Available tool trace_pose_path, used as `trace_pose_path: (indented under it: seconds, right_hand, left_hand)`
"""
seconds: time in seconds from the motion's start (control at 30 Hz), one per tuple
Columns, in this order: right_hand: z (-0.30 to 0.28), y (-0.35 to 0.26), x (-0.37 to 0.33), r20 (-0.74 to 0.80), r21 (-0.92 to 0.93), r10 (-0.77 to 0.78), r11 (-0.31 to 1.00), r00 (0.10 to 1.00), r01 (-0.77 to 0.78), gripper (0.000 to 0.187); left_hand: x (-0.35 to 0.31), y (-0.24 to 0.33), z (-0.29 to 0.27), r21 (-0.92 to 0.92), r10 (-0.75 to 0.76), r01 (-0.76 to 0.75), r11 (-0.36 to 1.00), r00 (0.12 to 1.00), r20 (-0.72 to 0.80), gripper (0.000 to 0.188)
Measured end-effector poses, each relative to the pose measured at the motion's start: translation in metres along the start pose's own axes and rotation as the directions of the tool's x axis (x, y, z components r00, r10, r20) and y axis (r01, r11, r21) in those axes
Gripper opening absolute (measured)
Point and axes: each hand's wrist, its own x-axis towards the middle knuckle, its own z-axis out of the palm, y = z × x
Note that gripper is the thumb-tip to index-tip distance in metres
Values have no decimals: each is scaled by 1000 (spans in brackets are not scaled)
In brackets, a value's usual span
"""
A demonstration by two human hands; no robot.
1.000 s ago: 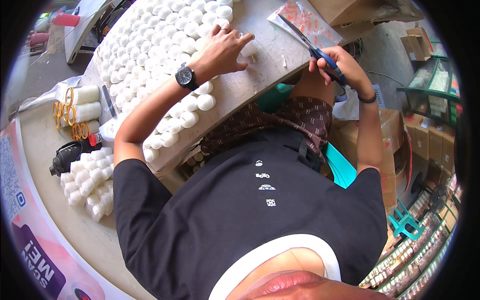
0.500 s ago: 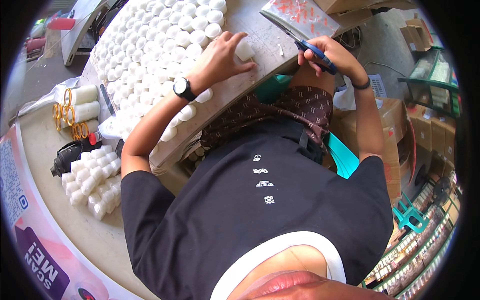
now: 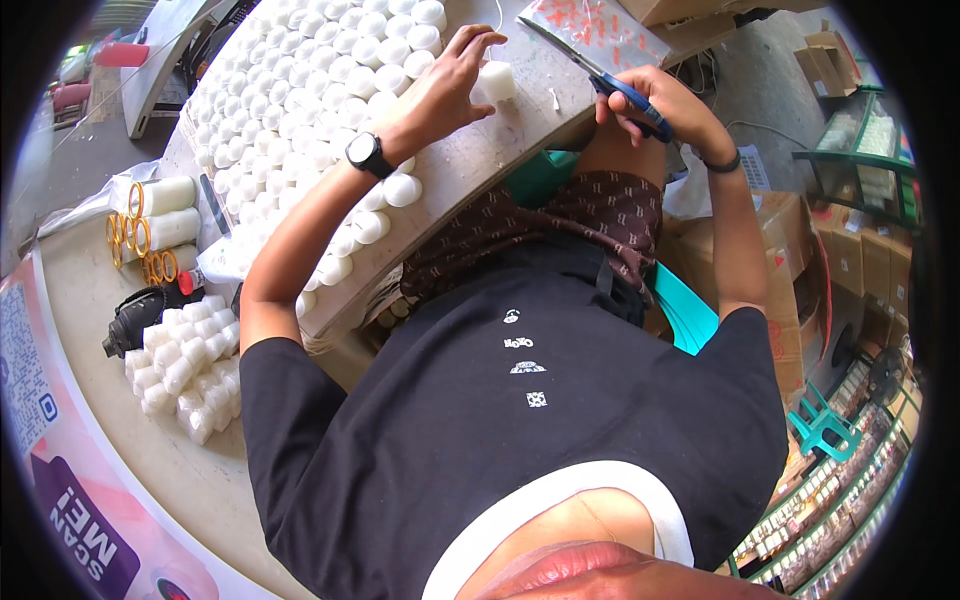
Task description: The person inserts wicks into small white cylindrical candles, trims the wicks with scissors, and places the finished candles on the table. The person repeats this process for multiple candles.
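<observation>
A small white cylinder [image 3: 497,80], which looks like a candle with a thin wick, stands alone near the table's edge. My left hand [image 3: 445,88] is just left of it, thumb and fingers curved apart with nothing visible between them. Beneath and beyond that hand, many similar white candles [image 3: 310,75] stand in packed rows. My right hand [image 3: 665,105] holds a pair of scissors [image 3: 570,50] by its blue handles, its long blades pointing up and left over the table.
A clear plastic packet with red print [image 3: 600,30] lies at the far edge. On the left surface are wrapped white bundles [image 3: 185,365], a black bottle-like item [image 3: 135,320] and white rolls with orange rings [image 3: 165,225]. Cardboard boxes [image 3: 785,240] stand at right.
My left hand has drawn slightly left, its fingers less spread, showing more of the lone candle. My right hand and the scissors have barely moved.
</observation>
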Motion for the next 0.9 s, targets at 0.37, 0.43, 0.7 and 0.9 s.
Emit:
trace_pose_path:
  seconds: [0.37,0.43,0.7,0.9]
  right_hand:
    - [-1,0,-2,-14,-17,3,1000,1000,-3,42]
    - [-3,0,-4,-17,-20,1,1000,1000,-1,41]
    - [-6,0,-7,-36,-28,-18,999,999,17,39]
    - [-7,0,-7,-26,-34,-18,999,999,17,41]
  left_hand:
    - [16,-20,18,12,-78,78,997,997,-7,70]
    - [18,-23,22,41,-95,94,995,995,13,64]
    - [27,-21,31,106,-83,78,991,995,46,61]
    - [34,-19,35,142,-2,-5,990,999,53,57]
